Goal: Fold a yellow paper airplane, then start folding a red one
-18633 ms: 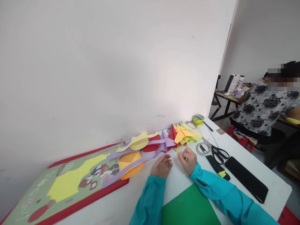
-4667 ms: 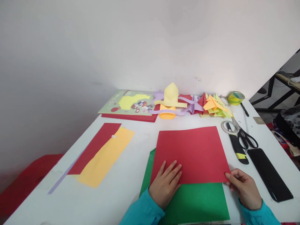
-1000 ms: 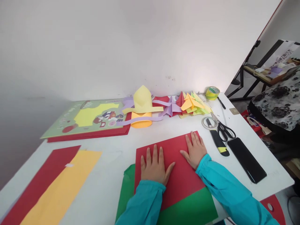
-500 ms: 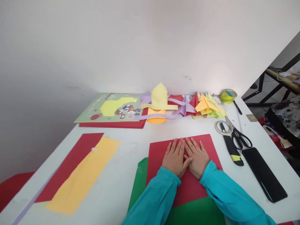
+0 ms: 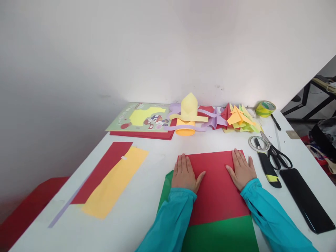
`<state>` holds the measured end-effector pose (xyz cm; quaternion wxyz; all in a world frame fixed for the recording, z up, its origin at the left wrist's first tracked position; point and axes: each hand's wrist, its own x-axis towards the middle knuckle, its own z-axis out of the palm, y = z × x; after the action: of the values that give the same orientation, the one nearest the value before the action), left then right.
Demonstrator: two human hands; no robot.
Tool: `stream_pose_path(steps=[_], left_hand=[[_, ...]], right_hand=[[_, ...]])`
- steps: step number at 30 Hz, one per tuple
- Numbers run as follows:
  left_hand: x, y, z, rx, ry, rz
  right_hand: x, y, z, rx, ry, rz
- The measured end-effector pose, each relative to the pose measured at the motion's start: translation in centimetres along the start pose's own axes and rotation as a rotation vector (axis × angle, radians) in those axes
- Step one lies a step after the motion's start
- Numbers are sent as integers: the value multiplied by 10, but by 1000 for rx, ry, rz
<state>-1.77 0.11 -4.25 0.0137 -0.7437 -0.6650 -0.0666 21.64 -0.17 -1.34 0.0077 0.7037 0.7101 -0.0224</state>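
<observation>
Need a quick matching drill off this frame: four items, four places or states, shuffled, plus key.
1. red paper sheet
2. green paper sheet
3. scissors
4. yellow-green tape roll

A. near the wall
B. partly covered by another sheet
C. black-handled
D. directly under the fingers of the left hand and right hand

Pairs: 1-D, 2-B, 3-C, 4-A

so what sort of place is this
Likely a paper-craft workspace: the table holds folded paper, scissors and a red sheet lying over a green one.
</observation>
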Motion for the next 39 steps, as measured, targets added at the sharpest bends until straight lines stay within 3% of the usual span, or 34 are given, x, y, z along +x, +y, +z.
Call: stream_pose_path(steps=[5, 9, 13, 16, 21, 27, 31, 36, 39], left_hand=[[1, -9, -3, -2, -3, -10], [-3, 9, -2, 6, 88, -43], [-13, 42, 4, -56, 117, 209], [-17, 53, 6, -78, 66, 241], [-11, 42, 6, -86, 9, 250], [0, 16, -6, 8, -8, -3], [8, 1, -18, 91, -42, -47], [15, 6, -24, 143, -30, -77], [15, 22, -20, 95, -5, 37]], right_hand=[[-2, 9, -1, -23, 0, 46], [-8, -9, -5, -23, 38, 115], [-17, -38, -6, 73, 28, -127], [-14, -46, -7, 113, 3, -141], [3, -37, -15, 94, -16, 31], [8, -22, -16, 76, -15, 73], [9, -9, -15, 7, -17, 178], [9, -10, -11, -37, 49, 207], [5, -21, -7, -27, 117, 127]])
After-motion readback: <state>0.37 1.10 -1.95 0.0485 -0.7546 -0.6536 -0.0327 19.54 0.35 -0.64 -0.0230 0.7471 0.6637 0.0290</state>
